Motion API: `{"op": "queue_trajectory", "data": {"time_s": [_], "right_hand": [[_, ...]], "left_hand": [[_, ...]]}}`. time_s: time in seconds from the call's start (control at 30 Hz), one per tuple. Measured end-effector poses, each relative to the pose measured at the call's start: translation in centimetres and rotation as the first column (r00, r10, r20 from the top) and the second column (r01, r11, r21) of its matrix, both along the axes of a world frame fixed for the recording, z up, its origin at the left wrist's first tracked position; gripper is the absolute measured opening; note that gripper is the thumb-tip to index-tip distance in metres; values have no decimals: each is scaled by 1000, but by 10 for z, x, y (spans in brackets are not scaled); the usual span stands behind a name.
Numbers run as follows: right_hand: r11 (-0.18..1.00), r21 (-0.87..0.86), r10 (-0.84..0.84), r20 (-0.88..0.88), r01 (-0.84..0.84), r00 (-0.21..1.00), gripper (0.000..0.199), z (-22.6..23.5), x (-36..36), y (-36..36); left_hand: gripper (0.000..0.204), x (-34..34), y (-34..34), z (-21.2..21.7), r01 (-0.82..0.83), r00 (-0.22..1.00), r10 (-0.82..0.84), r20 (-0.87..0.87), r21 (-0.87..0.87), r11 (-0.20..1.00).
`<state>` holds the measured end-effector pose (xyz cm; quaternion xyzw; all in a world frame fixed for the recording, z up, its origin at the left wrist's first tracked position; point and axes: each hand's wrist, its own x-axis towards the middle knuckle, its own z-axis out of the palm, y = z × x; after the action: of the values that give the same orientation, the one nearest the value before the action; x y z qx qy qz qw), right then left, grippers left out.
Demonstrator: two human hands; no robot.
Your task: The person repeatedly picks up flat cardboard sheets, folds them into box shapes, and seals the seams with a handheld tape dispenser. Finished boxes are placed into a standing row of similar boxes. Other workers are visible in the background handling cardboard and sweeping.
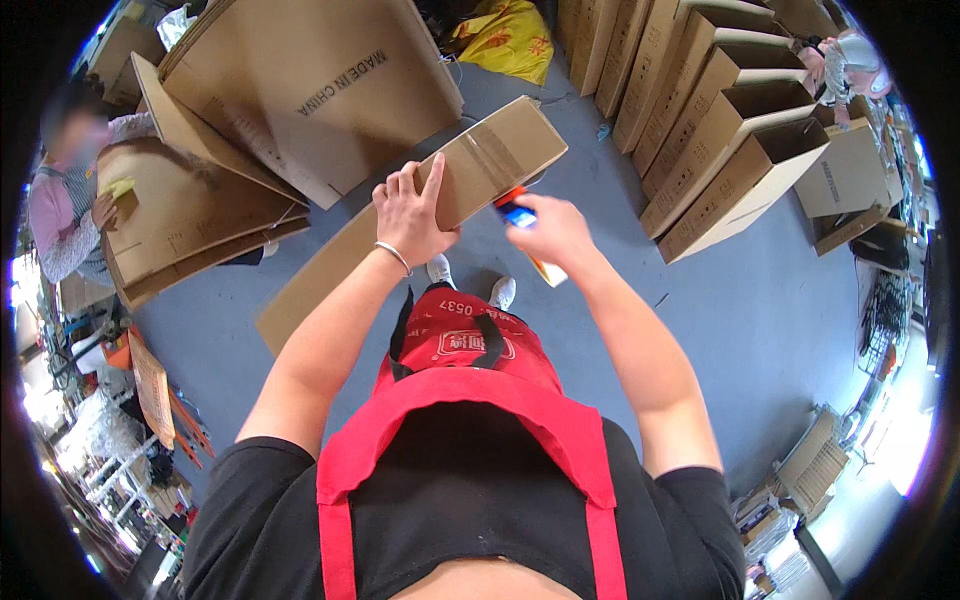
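Narrow box [472,186] slants — beyond it, brown cardboard [300,75] bears dark capitals.

Shows plain brown on the long carton [465,192], red-orange and bright blue on the handheld tool [518,214]. Runs red across the apron [455,385] with white print, black over the shirt [480,500], grey-blue along the floor [740,330], yellow with orange-red markings on the bag [510,42].

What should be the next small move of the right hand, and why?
Probably the right hand should draw the blue-and-orange tool down the near side of the long box: the tool is by that edge, a shiny strip crosses the box toward it, and the left hand rests on top.
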<state>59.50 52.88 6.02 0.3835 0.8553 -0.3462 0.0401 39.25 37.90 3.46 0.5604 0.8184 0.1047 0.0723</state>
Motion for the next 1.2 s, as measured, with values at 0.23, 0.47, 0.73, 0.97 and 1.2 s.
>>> {"op": "queue_trajectory", "data": {"time_s": [0.23,0.47,0.73,0.97,1.2], "right_hand": [[962,-259,123,143,-82,982,65,-23,5,32],[893,-230,314,-297,-387,902,71,122,59,116],[562,-195,728,-346,-804,592,83,99,12,254],[368,-117,881,-273,-922,386,84,50,-48,327],[189,-268,953,-181,-945,243,81,24,-71,350]], "left_hand": [[121,-18,5,-4,-34,997,33,70,9,999],[42,22,49,43,-244,-34,4,999,-12,970],[24,84,122,53,-614,-589,-5,808,-443,653],[19,83,137,16,-874,-237,307,922,-340,347],[64,88,150,24,-873,421,867,265,-141,467]]}}
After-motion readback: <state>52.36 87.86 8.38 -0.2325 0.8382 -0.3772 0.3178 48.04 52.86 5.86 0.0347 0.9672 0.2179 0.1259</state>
